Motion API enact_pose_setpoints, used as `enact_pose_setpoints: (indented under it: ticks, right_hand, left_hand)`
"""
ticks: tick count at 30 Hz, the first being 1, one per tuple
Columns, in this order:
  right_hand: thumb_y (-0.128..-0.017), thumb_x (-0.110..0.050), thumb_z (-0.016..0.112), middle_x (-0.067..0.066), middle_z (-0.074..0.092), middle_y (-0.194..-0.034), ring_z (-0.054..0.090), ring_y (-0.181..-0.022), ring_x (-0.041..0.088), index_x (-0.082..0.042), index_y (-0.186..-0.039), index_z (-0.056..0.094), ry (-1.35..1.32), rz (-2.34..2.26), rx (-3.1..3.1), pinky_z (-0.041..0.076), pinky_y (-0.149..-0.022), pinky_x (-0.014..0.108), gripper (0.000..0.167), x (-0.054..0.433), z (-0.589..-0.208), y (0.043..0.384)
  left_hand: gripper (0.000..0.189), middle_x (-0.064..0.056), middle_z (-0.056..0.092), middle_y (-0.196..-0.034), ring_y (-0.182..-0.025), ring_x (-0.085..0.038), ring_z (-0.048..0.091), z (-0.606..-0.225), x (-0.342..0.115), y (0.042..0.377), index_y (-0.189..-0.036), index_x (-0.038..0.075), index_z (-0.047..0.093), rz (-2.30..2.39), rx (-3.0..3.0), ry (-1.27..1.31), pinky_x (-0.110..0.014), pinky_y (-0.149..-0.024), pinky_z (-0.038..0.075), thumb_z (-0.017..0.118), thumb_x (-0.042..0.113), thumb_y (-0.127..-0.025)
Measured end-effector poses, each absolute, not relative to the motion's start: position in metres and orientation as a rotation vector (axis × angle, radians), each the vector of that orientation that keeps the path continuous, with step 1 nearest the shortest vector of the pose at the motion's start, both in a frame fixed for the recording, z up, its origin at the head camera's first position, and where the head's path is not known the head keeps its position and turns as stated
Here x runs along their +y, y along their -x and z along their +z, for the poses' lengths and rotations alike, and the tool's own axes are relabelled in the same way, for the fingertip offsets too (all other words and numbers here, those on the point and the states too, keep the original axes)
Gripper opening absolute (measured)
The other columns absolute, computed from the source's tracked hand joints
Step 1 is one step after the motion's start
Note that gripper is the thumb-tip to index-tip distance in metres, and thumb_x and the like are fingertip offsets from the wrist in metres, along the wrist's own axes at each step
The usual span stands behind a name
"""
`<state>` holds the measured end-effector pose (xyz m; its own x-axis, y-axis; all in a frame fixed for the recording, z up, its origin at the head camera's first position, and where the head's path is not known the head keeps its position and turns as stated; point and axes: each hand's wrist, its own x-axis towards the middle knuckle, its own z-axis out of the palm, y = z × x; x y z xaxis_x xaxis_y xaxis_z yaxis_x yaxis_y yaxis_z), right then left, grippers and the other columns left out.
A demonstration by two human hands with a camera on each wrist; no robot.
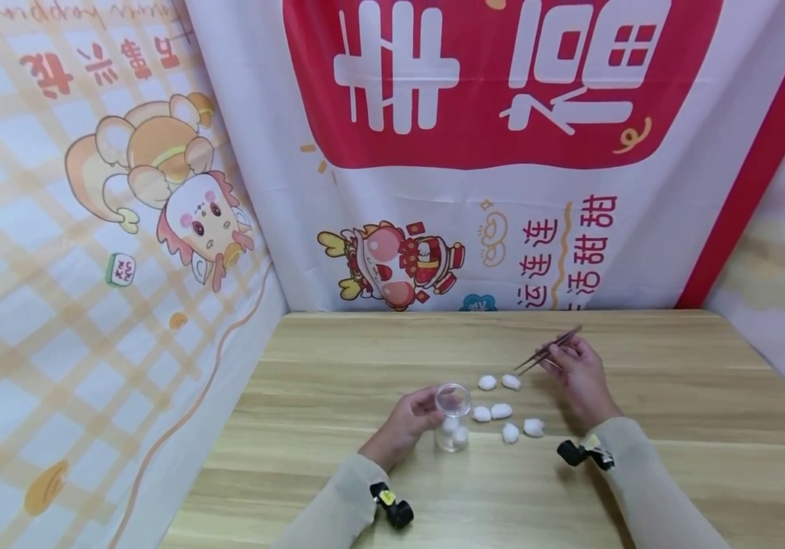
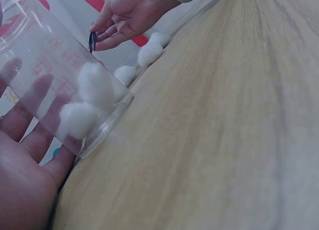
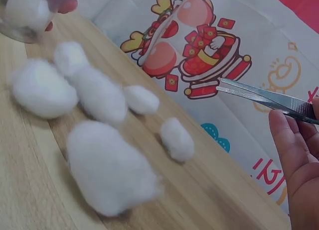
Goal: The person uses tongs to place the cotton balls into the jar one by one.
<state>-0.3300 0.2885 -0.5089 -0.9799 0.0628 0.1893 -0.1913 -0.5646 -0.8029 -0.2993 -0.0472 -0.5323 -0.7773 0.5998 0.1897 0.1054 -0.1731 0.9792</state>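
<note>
My left hand [image 1: 411, 421] holds a clear plastic jar [image 1: 444, 441] upright on the table, with fingers around its far side. White cotton balls [image 2: 79, 119] lie at the bottom of the jar. To the right of it, several loose cotton balls [image 1: 501, 411] are spread on the wood in loose pairs. Metal tweezers [image 3: 264, 95] are pinched in my right hand [image 1: 581, 379]. Their tips stand slightly apart with nothing between them, near the far right cotton ball [image 1: 511, 382] in the head view and off the table in the right wrist view.
The wooden table [image 1: 338, 358] ends at the back against a printed cloth [image 1: 392, 191] with red and white patterns. Another printed cloth [image 1: 91, 305] hangs along the left side. Black wrist cameras [image 1: 392, 507] are strapped on both sleeves.
</note>
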Motion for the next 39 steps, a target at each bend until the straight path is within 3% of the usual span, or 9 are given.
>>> enact_pose_setpoints:
  ticks: [12, 22, 39]
  right_hand:
    - [-0.097, 0.005, 0.053, 0.012, 0.066, -0.102, 0.068, -0.097, 0.025, -0.001, -0.114, 0.046, -0.134, 2.615, -1.405, 0.052, -0.087, 0.034, 0.02, 0.296, -0.518, 0.336]
    - [-0.096, 0.006, 0.053, 0.006, 0.067, -0.096, 0.068, -0.093, 0.021, -0.003, -0.11, 0.046, -0.037, 2.584, -1.465, 0.054, -0.085, 0.031, 0.018, 0.291, -0.522, 0.338]
    - [-0.096, 0.002, 0.057, 0.003, 0.066, -0.098, 0.065, -0.101, 0.022, -0.008, -0.114, 0.047, 0.077, 2.49, -1.571, 0.051, -0.091, 0.034, 0.023, 0.28, -0.522, 0.335]
  left_hand:
    - [0.072, -0.014, 0.059, -0.132, -0.122, -0.027, 0.054, -0.532, -0.047, 0.298, -0.138, 0.007, 0.051, 2.036, 1.728, -0.787, -0.037, -0.105, 0.039, 0.072, 0.047, -0.083]
    - [0.066, -0.016, 0.058, -0.132, -0.124, -0.03, 0.053, -0.534, -0.049, 0.299, -0.138, 0.003, 0.05, 2.051, 1.709, -0.811, -0.037, -0.105, 0.039, 0.07, 0.04, -0.087]
    - [0.056, -0.012, 0.06, -0.131, -0.121, -0.025, 0.056, -0.534, -0.046, 0.298, -0.138, 0.01, 0.053, 2.045, 1.74, -0.765, -0.037, -0.104, 0.04, 0.069, 0.034, -0.09]
